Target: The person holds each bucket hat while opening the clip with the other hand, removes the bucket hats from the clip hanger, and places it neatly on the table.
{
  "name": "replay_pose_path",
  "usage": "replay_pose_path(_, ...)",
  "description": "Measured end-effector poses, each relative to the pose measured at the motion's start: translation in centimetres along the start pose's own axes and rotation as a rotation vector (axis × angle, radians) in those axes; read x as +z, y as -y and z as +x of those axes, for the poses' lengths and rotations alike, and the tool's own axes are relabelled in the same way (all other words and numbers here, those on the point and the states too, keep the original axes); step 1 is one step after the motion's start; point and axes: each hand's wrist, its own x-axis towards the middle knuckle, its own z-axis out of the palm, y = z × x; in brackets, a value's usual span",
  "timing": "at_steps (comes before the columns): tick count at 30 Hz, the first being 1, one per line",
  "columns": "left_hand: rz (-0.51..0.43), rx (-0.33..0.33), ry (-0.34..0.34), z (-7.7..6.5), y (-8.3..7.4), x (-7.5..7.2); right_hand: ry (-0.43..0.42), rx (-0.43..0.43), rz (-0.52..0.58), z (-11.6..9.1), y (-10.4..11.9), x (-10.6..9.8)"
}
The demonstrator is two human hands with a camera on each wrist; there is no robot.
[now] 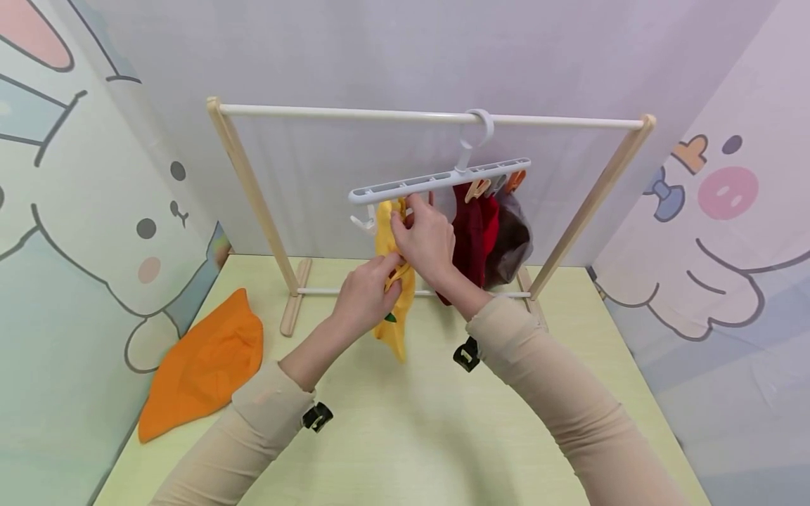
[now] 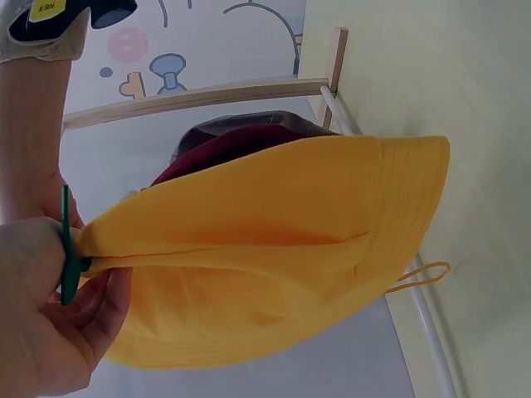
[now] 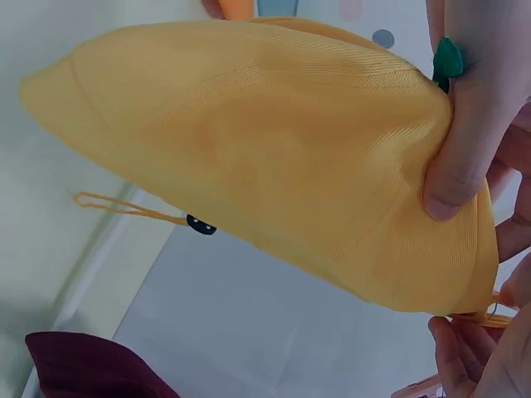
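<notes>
A yellow cloth hat (image 2: 249,207) with a small green leaf (image 2: 71,257) on its crown hangs folded below the left half of a pale grey clip hanger (image 1: 411,188). My left hand (image 1: 365,294) pinches the hat's crown near the leaf. Just under the hanger bar, my right hand (image 1: 427,237) pinches the hat's upper edge, where a thin yellow cord (image 3: 498,320) shows between the fingers. Another cord loop (image 3: 124,205) with a dark bead (image 3: 201,224) dangles from the hat's other side. A white clip (image 1: 365,223) hangs to the left of the hat.
The hanger hooks over a white rod (image 1: 354,113) of a wooden-sided rack (image 1: 249,190). Dark red (image 1: 467,246) and grey-brown (image 1: 511,242) hats hang on its right half from beige (image 1: 477,190) and orange (image 1: 515,180) clips. An orange hat (image 1: 209,358) lies on the table (image 1: 392,436) at left.
</notes>
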Motion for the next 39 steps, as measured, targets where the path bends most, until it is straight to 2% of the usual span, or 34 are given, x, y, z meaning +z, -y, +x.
replay_pose_path(9, -0.003, -0.004, -0.008, -0.2, 0.2, 0.1, -0.017, 0.029, 0.001, 0.0, 0.1, 0.1)
replay_pose_path(21, -0.008, -0.061, -0.005, -0.7, 0.4, 0.2, 0.009, 0.067, -0.009, -0.1, -0.1, 0.1)
replay_pose_path(39, 0.024, -0.113, -0.050, -1.0, 1.2, 0.2, 0.002, 0.052, 0.010, -0.1, -0.4, 0.0)
